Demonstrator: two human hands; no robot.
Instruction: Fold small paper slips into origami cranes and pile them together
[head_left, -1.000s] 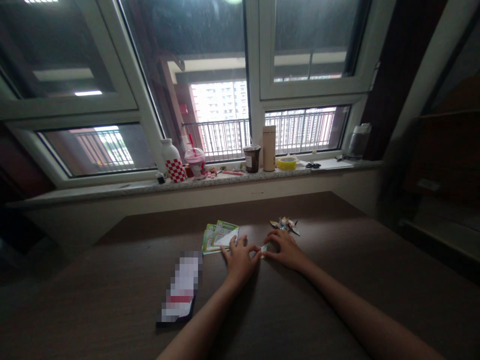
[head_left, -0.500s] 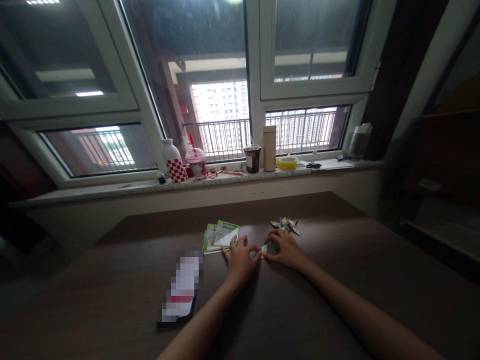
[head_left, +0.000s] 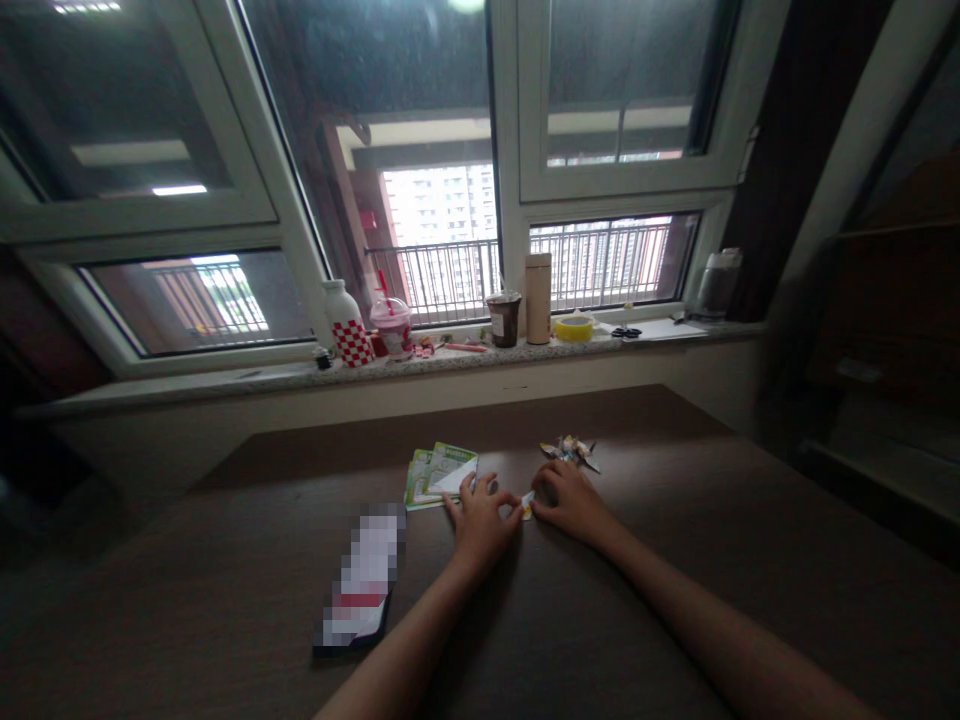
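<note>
A small white piece of paper with a yellow mark lies low over the brown table, between my two hands. My left hand pinches its left side with thumb and forefinger, the other fingers spread toward the stack of green-and-white printed sheets. At its right side, the thumb and forefinger of my right hand close on the paper's edge. Just beyond my right hand sits a small cluster of pointed, folded paper pieces. Fingers partly cover the paper, so its full shape is hidden.
A phone with a blurred screen lies left of my left forearm on the table. Along the windowsill stand a checkered bottle, a pink drink cup, a dark drink cup, a tan flask, yellow tape and scissors.
The right thumb and forefinger have shifted slightly on the small paper, and its visible part looks a little different. My left hand and the sheets have stayed in place.
</note>
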